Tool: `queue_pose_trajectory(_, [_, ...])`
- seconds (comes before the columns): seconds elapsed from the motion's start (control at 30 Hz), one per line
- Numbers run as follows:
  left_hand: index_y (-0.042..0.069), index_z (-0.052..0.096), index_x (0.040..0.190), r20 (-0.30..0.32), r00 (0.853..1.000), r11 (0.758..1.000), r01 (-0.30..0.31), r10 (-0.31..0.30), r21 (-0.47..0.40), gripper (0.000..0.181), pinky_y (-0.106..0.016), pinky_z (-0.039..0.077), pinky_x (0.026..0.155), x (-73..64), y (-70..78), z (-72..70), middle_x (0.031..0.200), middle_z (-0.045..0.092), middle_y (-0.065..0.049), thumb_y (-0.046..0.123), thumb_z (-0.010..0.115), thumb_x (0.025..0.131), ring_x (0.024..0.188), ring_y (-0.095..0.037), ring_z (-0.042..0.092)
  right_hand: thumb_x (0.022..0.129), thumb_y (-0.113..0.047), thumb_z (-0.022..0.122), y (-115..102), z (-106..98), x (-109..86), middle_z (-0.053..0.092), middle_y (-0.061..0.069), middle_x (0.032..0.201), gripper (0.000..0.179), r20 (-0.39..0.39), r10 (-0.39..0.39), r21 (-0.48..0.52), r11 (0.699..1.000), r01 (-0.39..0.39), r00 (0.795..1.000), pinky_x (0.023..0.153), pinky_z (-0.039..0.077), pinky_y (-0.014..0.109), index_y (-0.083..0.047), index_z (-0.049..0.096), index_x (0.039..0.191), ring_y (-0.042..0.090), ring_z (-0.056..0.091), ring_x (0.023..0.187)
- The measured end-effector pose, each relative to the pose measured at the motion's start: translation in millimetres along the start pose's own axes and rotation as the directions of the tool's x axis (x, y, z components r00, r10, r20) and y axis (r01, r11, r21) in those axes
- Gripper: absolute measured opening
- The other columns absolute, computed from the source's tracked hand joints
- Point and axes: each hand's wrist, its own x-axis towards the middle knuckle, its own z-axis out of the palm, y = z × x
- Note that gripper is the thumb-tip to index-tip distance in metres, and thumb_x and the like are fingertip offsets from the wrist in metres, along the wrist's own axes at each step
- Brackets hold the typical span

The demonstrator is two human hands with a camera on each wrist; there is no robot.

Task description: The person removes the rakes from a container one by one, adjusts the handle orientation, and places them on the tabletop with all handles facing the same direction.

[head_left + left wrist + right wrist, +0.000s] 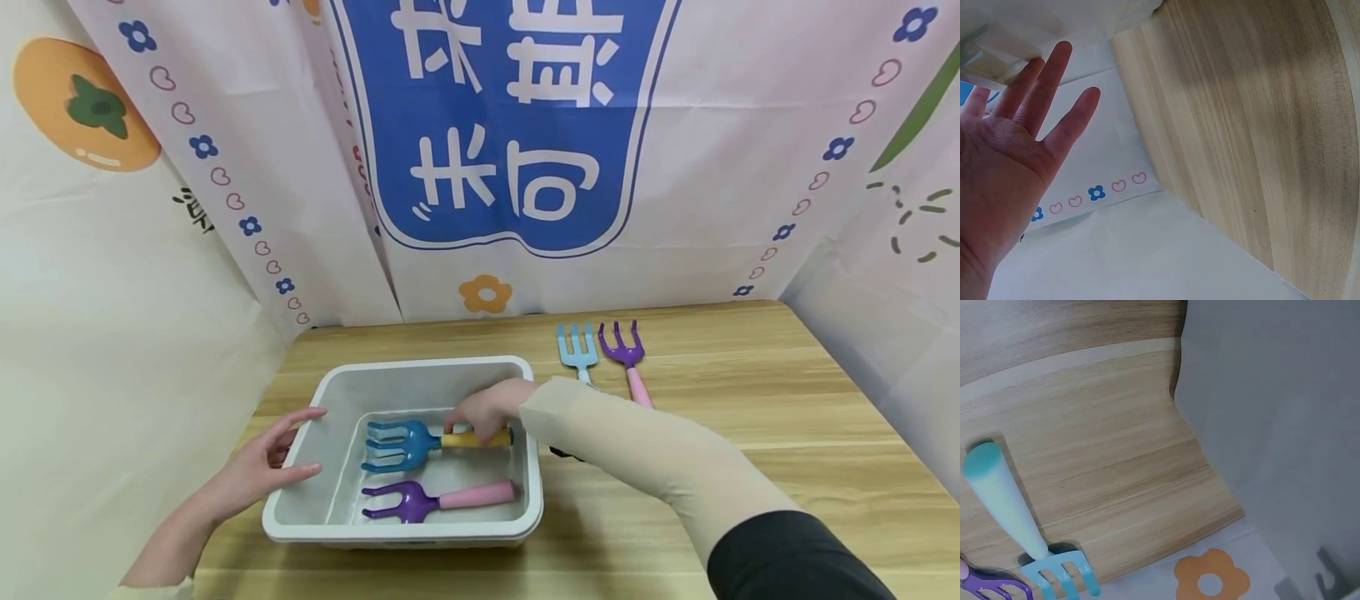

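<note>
A pale grey plastic bin (pixel 525 367) stands on the wooden table. My left hand (pixel 251 467) holds its left rim, thumb and index finger over the edge. In the left wrist view, the other fingers of that hand (pixel 1016 150) lie along the outer wall. Reaching over the right rim, my right hand (pixel 491 408) grips the yellow handle of a blue hand fork (pixel 405 446) inside the bin, tines to the left. Nearer the front wall, a purple hand fork (pixel 412 502) with a pink handle lies in the bin. The right hand is out of sight in the right wrist view.
Right of the bin, a light blue hand fork (pixel 577 354) and another purple hand fork (pixel 626 354) lie side by side on the table (pixel 750 400), partly behind my right sleeve. A printed white cloth (pixel 697 208) hangs along the table's back and sides.
</note>
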Motion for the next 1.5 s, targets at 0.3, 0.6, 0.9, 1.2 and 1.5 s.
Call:
queue_pose_trajectory(0.3, [0.002, 0.030, 0.145, 0.015, 1.000, 1.000, -0.004, 0.004, -0.013, 0.068, -0.037, 0.057, 0.067, 1.7, 0.4, -1.2, 0.115, 0.057, -0.032, 0.009, 0.070, 0.090, 0.092, -0.015, 0.064, 0.086, 0.005, 0.062, 3.8, -12.1, -8.2, 0.051, 0.002, 0.121, 0.060, 0.012, -0.006, 0.121, 0.993, 0.005, 1.000, 0.067, 0.040, 0.025, -0.030, 0.056, 0.135, 0.017, 0.047, 0.100])
queue_pose_trajectory(0.6, [0.002, 0.029, 0.146, 0.029, 1.000, 1.000, 0.004, -0.003, -0.028, 0.068, -0.038, 0.057, 0.068, 3.8, 1.1, 1.0, 0.119, 0.055, -0.035, 0.009, 0.069, 0.091, 0.094, -0.015, 0.064, 0.090, -0.001, 0.066, 4.0, -32.1, -18.0, 0.057, 0.005, 0.111, 0.057, 0.038, -0.104, 0.259, 0.961, 0.091, 0.994, 0.072, 0.052, 0.026, -0.023, 0.051, 0.140, 0.014, 0.054, 0.093])
queue_pose_trajectory(0.9, [0.003, 0.030, 0.145, 0.017, 1.000, 1.000, 0.014, -0.013, -0.011, 0.068, -0.037, 0.057, 0.069, 4.4, 2.9, 1.3, 0.120, 0.055, -0.035, 0.010, 0.070, 0.090, 0.094, -0.015, 0.064, 0.091, -0.004, 0.066, 5.1, -58.0, -50.9, 0.058, 0.005, 0.108, 0.057, 0.017, -0.181, 0.397, 0.904, 0.159, 0.983, 0.066, 0.051, 0.028, -0.021, 0.048, 0.142, 0.016, 0.056, 0.084])
queue_pose_trajectory(1.2, [0.000, 0.029, 0.144, 0.032, 0.999, 0.999, -0.026, 0.027, -0.034, 0.066, -0.039, 0.057, 0.068, 0.7, 0.9, 0.6, 0.119, 0.053, -0.037, 0.008, 0.068, 0.091, 0.094, -0.011, 0.063, 0.091, -0.006, 0.066, 19.9, -63.6, -87.9, 0.057, 0.005, 0.110, 0.058, -0.089, -0.250, 0.410, 0.873, 0.265, 0.964, 0.068, 0.051, 0.029, -0.019, 0.045, 0.144, 0.018, 0.056, 0.088])
queue_pose_trajectory(1.5, [0.000, 0.030, 0.144, 0.021, 0.998, 0.998, -0.050, 0.051, -0.025, 0.066, -0.038, 0.057, 0.067, -1.4, -0.4, 0.2, 0.116, 0.056, -0.034, 0.006, 0.068, 0.091, 0.092, -0.011, 0.064, 0.093, -0.004, 0.063, 46.6, -55.2, -129.4, 0.057, 0.010, 0.111, 0.057, -0.191, -0.236, 0.512, 0.804, 0.302, 0.953, 0.066, 0.051, 0.030, -0.014, 0.043, 0.145, 0.021, 0.061, 0.075])
